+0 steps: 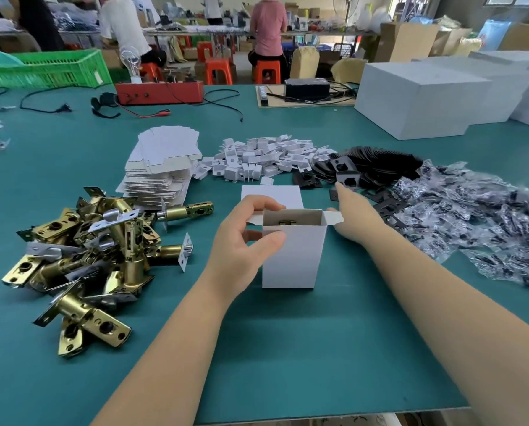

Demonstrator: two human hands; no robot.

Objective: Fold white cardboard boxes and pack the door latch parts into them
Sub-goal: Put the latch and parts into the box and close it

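Observation:
A small white cardboard box (292, 256) stands upright on the green table, its top flaps open, and a brass latch part shows inside. My left hand (244, 235) grips the box's left side, thumb on the front face and fingers over the left flap. My right hand (353, 210) reaches past the box's right flap toward the black strike plates (349, 176), fingers extended and holding nothing. A heap of brass door latches (88, 250) lies to the left. A stack of flat white box blanks (161, 164) sits behind it.
Small white folded inserts (263, 159) are piled behind the box. Bagged screw packs (472, 216) spread at the right. Large white cartons (426, 96) stand at the far right. A red tester box (160, 92) with cables lies at the back, and people sit on stools beyond.

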